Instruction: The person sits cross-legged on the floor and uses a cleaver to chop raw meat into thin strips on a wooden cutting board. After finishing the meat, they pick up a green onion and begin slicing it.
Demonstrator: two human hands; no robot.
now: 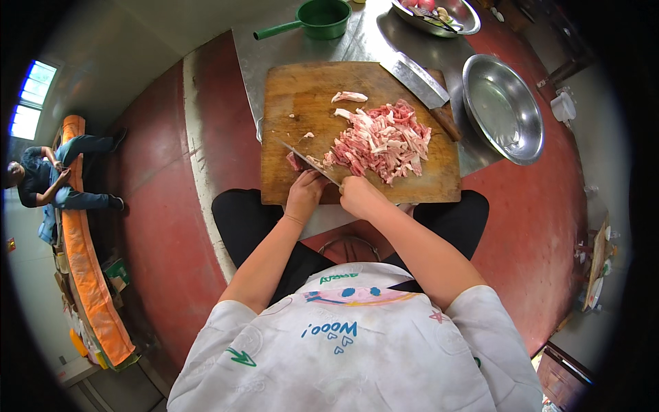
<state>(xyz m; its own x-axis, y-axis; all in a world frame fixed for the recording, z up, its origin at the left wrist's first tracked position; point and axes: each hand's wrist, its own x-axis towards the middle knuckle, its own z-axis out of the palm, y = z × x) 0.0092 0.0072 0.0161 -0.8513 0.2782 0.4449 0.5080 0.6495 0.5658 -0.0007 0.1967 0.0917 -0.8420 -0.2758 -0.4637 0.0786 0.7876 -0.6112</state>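
My right hand (360, 195) grips a knife (309, 162) whose thin blade, seen nearly edge-on, slants to the far left over the wooden cutting board (296, 103). Close against the near side of the blade is my left hand (305, 194), fingers bent down at the board's front edge; whether they hold meat is hidden. A small piece of raw meat (294, 161) lies just left of the blade. Right of the knife spreads a heap of sliced raw meat (383, 139), pink with white fat. Beyond the heap is a separate pale strip of fat (350, 96).
A cleaver (419, 80) with a wooden handle lies across the board's right side. On the metal table (273, 51) stand a green plastic dipper (324, 23), a steel basin (533, 123) and a steel bowl (471, 20) of vegetables. At left, a person (38, 175) sits on an orange-covered bench (95, 293).
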